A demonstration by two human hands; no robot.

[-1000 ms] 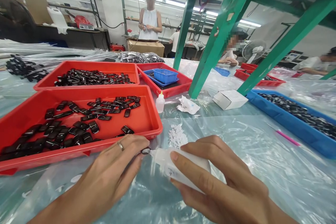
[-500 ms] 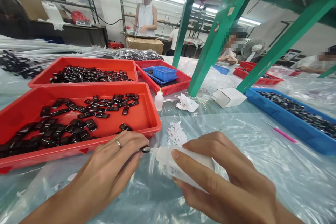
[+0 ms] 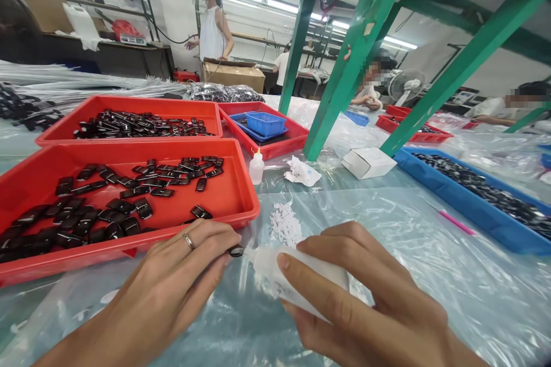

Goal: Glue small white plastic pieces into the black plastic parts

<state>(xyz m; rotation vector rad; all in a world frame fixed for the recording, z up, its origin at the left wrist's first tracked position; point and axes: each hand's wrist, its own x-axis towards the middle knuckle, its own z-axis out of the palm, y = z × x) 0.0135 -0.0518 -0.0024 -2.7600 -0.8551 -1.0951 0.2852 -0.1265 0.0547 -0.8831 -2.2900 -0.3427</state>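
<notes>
My left hand (image 3: 185, 275), with a ring on one finger, pinches a small black glossy piece (image 3: 236, 251) just in front of the near red tray (image 3: 232, 183). Most of that piece is hidden by the fingers. My right hand (image 3: 357, 292) is wrapped round a white squeeze bottle (image 3: 301, 275) lying on its side, its narrow nozzle pointing left at the end of the black piece. Whether the tip touches the piece is hard to tell. Many similar black pieces (image 3: 143, 207) lie in the near red tray.
Beyond the hands are white scraps (image 3: 285, 225), a small upright bottle (image 3: 256, 167), crumpled tissue (image 3: 302, 172) and a white box (image 3: 368, 163). A blue tray (image 3: 465, 200) and a pink tool (image 3: 457, 222) are right. Green posts (image 3: 344, 69) rise behind; several people sit or stand beyond.
The view has shifted slightly. The bottle's nozzle has drawn back a little from the black piece, both hands keeping their grip. A standing person in the background has turned to the left.
</notes>
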